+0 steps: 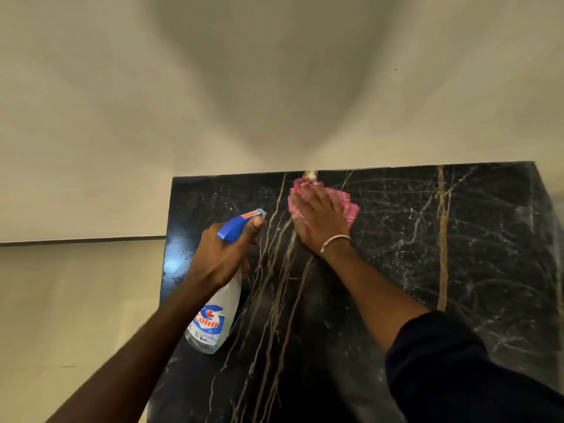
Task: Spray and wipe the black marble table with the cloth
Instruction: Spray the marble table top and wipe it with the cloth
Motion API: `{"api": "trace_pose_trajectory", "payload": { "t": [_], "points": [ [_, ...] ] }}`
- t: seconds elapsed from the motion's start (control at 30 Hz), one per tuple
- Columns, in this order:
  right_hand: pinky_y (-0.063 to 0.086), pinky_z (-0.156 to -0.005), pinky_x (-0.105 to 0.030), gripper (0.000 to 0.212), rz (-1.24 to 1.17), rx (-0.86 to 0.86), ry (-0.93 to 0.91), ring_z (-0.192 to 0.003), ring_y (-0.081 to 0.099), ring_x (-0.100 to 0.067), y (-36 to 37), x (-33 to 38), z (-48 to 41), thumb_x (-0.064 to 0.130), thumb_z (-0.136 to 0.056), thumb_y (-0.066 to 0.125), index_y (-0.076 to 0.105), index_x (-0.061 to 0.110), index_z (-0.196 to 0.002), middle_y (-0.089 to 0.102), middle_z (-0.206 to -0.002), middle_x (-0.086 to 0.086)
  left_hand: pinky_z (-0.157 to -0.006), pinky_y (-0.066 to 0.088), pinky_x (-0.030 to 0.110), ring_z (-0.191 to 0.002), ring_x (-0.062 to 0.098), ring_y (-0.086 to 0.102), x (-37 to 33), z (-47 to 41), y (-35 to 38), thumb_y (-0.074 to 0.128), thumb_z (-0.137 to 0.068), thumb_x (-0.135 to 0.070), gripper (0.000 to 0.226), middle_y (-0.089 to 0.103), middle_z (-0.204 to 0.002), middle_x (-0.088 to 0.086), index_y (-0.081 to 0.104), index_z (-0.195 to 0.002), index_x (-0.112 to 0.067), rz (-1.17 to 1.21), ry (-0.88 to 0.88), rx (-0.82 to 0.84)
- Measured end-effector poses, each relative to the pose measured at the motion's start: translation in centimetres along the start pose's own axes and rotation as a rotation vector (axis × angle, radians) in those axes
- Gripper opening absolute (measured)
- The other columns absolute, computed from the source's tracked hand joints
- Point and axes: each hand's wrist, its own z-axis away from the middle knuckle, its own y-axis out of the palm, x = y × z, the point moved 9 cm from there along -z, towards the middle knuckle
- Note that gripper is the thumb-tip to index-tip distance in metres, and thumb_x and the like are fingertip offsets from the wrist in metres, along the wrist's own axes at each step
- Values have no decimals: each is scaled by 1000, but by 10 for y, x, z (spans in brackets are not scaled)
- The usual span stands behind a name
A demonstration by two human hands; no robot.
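pink cloth [350,209] lies at the worktop's [473,254] far edge, twelve o'clock, under the right hand [317,215], whose flat fingers press it. the left hand [219,254] grips the bottle [213,319] at ten o'clock, finger on the trigger. most bare marble lies toward three o'clock, nearer the right hand.

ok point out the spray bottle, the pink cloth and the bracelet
spray bottle [210,322], head view, on the label of its clear body
pink cloth [351,210], head view, on its uncovered right corner
bracelet [334,240], head view, on the metal band
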Motion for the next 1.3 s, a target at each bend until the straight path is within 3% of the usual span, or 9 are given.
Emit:
{"api": "trace_pose_trajectory", "payload": {
  "t": [0.13,0.2,0.27,0.4,0.7,0.9,0.97,1.13,1.3],
  "points": [
    [11,-120,-50,63,17,-72,289,-150,9,-27,-15,-114,25,50,-93,19,21,31,-153,18,-162,0,-52,49,18,-45,12,61,-4,-2,9,38,-74,-86,76,62,-48,-2,64,-78,-14,-12,-6,11],
    [13,-120,-52,64,-17,-83,404,-150,11,-30,-18,-151,35,51,-93,18,23,30,-153,21,-161,-2,-54,51,29,-47,20,61,-3,-3,13,39,-78,-82,73,59,-48,4,64,-77,-12,-26,-5,15],
    [12,-120,-53,64,-39,-88,485,-149,10,-32,-20,-165,38,50,-93,19,23,30,-154,21,-161,-4,-58,51,37,-52,29,61,0,-3,16,40,-81,-75,68,58,-49,5,64,-76,-12,-41,-11,27],
    [8,-119,-54,61,-87,-118,629,-150,5,-31,-15,-136,28,43,-96,30,21,28,-154,13,-163,-4,-55,49,25,-49,26,62,3,-1,17,41,-83,-72,66,58,-47,4,65,-75,-11,-17,-32,18],
    [8,-118,-57,70,-63,17,113,-150,2,-31,5,51,-16,47,-90,38,19,27,-155,15,-163,-3,-53,48,19,-45,20,61,4,6,21,43,-87,-68,64,59,-45,10,64,-74,-9,-29,-53,-7],
    [18,-116,-54,63,-50,7,-56,-148,17,-28,-2,15,-5,50,-93,35,28,29,-152,26,-160,0,-52,44,18,-46,8,56,-4,-3,38,40,-76,-79,63,59,-47,-2,62,-69,-20,-47,-49,22],
    [15,-118,-53,61,-42,-17,41,-149,13,-26,-6,-27,4,50,-94,34,25,32,-152,24,-160,3,-52,43,12,-47,4,57,-12,-5,44,37,-75,-83,66,60,-48,-10,61,-70,-22,-38,-25,34],
    [17,-116,-51,64,-47,-102,362,-149,17,-27,-21,-153,45,53,-90,21,29,34,-151,28,-159,4,-52,44,11,-45,9,59,-15,-5,60,41,-89,-68,61,56,-46,2,63,-76,-13,-54,-32,61],
    [18,-114,-60,56,-75,-96,584,-149,13,-29,-19,-199,70,50,-98,34,26,36,-151,22,-161,3,-56,51,18,-45,14,62,-10,7,67,41,-89,-60,53,61,-48,-2,64,-79,-13,-17,-48,85]
  ]
}}
